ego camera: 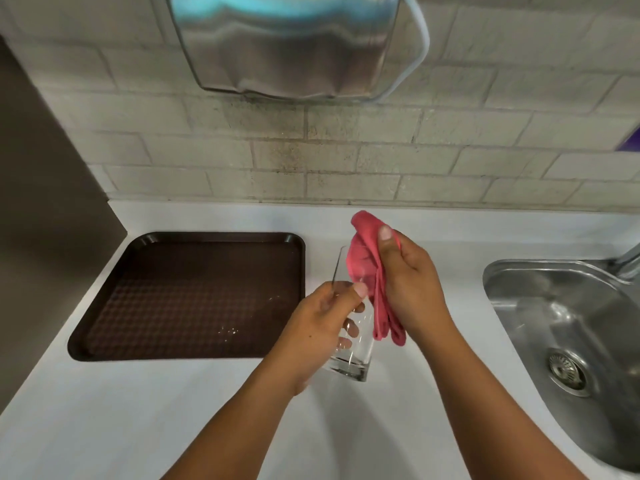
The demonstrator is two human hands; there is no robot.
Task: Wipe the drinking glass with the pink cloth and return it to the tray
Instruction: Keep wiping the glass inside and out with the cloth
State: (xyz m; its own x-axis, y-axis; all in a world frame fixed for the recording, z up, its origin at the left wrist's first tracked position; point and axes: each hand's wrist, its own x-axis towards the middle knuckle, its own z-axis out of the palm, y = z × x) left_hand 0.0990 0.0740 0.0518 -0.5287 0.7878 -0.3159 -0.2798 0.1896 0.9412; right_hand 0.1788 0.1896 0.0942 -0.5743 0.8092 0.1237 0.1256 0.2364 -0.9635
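Observation:
A clear drinking glass [353,362] is held tilted above the white counter, its thick base toward me. My left hand [322,323] is wrapped around its middle, fingers showing through the glass. My right hand [412,282] grips the pink cloth [367,268], which is bunched against the glass's upper part near the rim, with a tail hanging down beside the glass. The dark brown tray [187,296] lies on the counter to the left of both hands, with nothing on it but a few pale specks.
A steel sink [568,327] with a drain sits at the right, its tap at the far right edge. A tiled wall runs behind the white counter [138,420]. A shiny metal dispenser [284,46] hangs on the wall above. A dark panel borders the left.

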